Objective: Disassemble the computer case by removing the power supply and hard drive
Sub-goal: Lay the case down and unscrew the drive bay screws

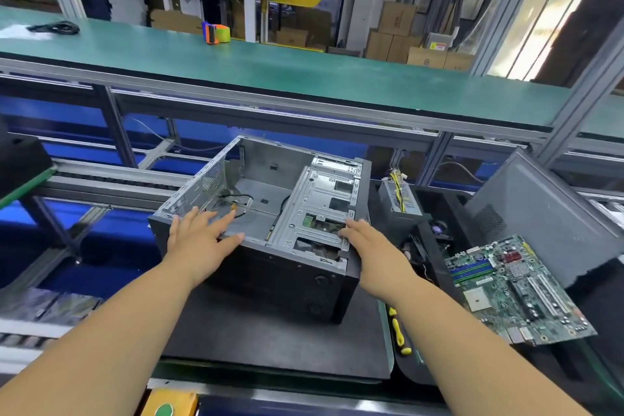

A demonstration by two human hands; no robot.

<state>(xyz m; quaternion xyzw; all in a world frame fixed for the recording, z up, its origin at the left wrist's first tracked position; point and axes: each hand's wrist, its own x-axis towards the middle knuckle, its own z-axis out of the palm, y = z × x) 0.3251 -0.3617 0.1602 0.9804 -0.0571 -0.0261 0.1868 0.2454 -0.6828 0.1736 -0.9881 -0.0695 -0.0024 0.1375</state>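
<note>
Case: the computer case point(290, 213) lies on its side on the dark mat point(270, 331) of the table, open face up, tilted a little as you handle it.
Left hand: your left hand point(199, 236) lies flat with fingers spread over the near top edge, thumb along the rim; it presses, it does not grip.
Right hand: your right hand point(368, 240) reaches to the near right corner by the drive cage point(320, 209); fingers look fairly straight against the metal, though the fingertips are partly hidden.
Power supply: the power supply point(400, 201) stands outside the case, just to its right, its yellow and black wires sticking up. That part looks done.
Motherboard: the motherboard point(516, 290) also lies out, well to the right.
Inside the case: the main bay looks bare apart from a few loose cables point(236, 203).
Hard drive: a green board shows through an opening of the drive cage; I cannot tell whether it is the hard drive.
Left to do: likely check that cage and free whatever sits there.
Tool: a yellow-handled screwdriver point(398, 334) lies near your right forearm.
</note>
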